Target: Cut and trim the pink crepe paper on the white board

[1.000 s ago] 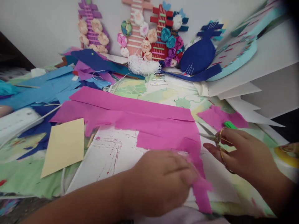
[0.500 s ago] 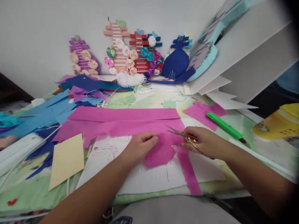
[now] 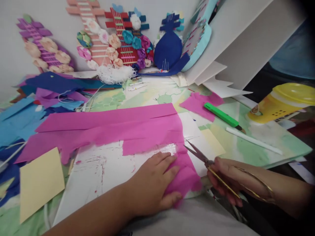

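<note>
My left hand [image 3: 152,183] lies with its fingers spread over a pink paper-like piece [image 3: 188,173] near the front edge of the table. To its right, my right hand [image 3: 228,173] grips a pair of scissors [image 3: 199,154] with gold handles. Their blades are parted, the tips by the right edge of the pink piece; I cannot tell whether they touch it. Farther back, a larger pink sheet and strip [image 3: 118,123] stretch leftward over a white board [image 3: 93,173] marked with pink streaks.
A green box cutter [image 3: 220,114] lies beside pink scraps [image 3: 194,103] at right, near a yellow lidded cup [image 3: 283,101] and a white stick [image 3: 253,141]. Cream paper [image 3: 41,183] and blue scraps [image 3: 14,121] lie left. Decorated instrument-shaped crafts [image 3: 168,49] lean against the wall.
My left hand has moved nearer the front edge and flattened onto the pink piece. The scissors have moved right and toward me, blades wider apart. The view has shifted right.
</note>
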Demonstrator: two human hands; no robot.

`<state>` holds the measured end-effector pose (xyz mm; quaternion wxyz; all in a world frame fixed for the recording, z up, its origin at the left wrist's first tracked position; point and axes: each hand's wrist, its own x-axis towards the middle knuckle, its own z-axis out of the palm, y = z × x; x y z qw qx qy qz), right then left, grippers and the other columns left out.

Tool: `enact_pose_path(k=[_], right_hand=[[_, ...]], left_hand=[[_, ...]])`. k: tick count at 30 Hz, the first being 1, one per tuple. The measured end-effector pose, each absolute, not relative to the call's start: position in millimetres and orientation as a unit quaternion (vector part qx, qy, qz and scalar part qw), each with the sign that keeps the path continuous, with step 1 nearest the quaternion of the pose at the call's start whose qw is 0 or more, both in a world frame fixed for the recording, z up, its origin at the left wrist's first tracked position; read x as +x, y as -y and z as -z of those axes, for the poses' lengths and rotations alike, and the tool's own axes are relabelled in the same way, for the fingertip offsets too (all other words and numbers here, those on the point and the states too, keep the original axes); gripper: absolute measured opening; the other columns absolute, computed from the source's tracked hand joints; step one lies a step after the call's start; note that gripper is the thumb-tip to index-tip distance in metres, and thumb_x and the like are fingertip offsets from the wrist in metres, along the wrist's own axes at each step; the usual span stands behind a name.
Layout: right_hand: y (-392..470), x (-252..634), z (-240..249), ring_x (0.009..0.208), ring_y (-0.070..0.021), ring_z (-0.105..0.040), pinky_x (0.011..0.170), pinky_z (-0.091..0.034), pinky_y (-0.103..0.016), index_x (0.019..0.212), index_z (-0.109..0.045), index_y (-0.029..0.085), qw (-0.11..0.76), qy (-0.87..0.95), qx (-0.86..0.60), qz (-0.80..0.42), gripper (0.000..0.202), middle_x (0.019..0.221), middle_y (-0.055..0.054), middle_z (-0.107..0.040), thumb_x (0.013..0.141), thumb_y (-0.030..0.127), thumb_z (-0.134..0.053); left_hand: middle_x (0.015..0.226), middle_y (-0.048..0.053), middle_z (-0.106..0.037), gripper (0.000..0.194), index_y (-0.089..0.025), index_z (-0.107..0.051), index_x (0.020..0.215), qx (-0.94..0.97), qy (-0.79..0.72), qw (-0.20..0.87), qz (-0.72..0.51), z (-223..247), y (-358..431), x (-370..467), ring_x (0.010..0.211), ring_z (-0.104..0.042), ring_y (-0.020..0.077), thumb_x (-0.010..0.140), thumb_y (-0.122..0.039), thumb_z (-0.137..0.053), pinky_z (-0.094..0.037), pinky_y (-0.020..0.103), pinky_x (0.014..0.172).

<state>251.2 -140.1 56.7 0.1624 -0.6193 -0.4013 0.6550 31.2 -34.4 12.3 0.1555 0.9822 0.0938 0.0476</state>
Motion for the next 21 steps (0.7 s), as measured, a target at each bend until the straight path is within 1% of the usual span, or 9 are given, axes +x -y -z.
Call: enact_pose_path(k=[3,7,11,14,18,21], right_hand=[[138,249,-52,0.045,-0.0086,-0.046,0.047,-0.037,-0.025,0.067,-0.046,0.016,0.114,0.402,-0.613,-0.670,0.059,0.055,0.000,-0.047,0.076,0.068,-0.020],[133,245,-57,0.047,-0.0089,-0.046,0.050,-0.038,-0.026,0.067,-0.045,0.017,0.057,0.417,-0.612,-0.670,0.059,0.056,0.000,-0.047,0.074,0.070,-0.022],[125,244,-61,0.046,-0.0092,-0.046,0.048,-0.038,-0.025,0.069,-0.047,0.016,0.030,0.444,-0.600,-0.665,0.062,0.055,-0.002,-0.049,0.075,0.069,-0.018],[119,245,-59,0.046,-0.0094,-0.048,0.049,-0.038,-0.025,0.068,-0.049,0.015,0.020,0.472,-0.590,-0.655,0.061,0.055,-0.003,-0.051,0.077,0.067,-0.018],[114,245,-54,0.041,-0.0089,-0.046,0.045,-0.036,-0.024,0.063,-0.046,0.015,0.008,0.477,-0.589,-0.653,0.063,0.049,-0.001,-0.048,0.076,0.068,-0.015],[113,244,-54,0.039,-0.0082,-0.045,0.046,-0.036,-0.023,0.061,-0.045,0.015,-0.009,0.478,-0.599,-0.643,0.063,0.047,-0.001,-0.049,0.077,0.067,-0.015]], left_hand=[[0.129,0.018,-0.041,0.054,-0.012,-0.048,0.120,0.988,-0.085,0.132,-0.011,-10,38,32,0.118,-0.037,0.0334,0.081,-0.049,-0.044,-0.025,0.050,0.098],[0.130,0.016,-0.041,0.050,-0.013,-0.050,0.118,0.987,-0.098,0.126,-0.026,-10,37,23,0.119,-0.036,0.0310,0.082,-0.046,-0.044,-0.024,0.047,0.100],[0.128,0.014,-0.043,0.047,-0.015,-0.052,0.117,0.983,-0.125,0.131,-0.045,-10,33,14,0.118,-0.037,0.0288,0.081,-0.045,-0.046,-0.023,0.043,0.101],[0.127,0.014,-0.045,0.048,-0.014,-0.052,0.116,0.983,-0.120,0.130,-0.048,-10,30,14,0.117,-0.038,0.0291,0.079,-0.044,-0.048,-0.024,0.044,0.101],[0.126,0.015,-0.046,0.048,-0.013,-0.052,0.116,0.984,-0.113,0.130,-0.048,-10,28,16,0.116,-0.039,0.0292,0.079,-0.043,-0.047,-0.025,0.044,0.100],[0.124,0.016,-0.047,0.047,-0.012,-0.053,0.115,0.984,-0.109,0.132,-0.052,-10,28,16,0.115,-0.041,0.0294,0.079,-0.043,-0.047,-0.026,0.044,0.099]])
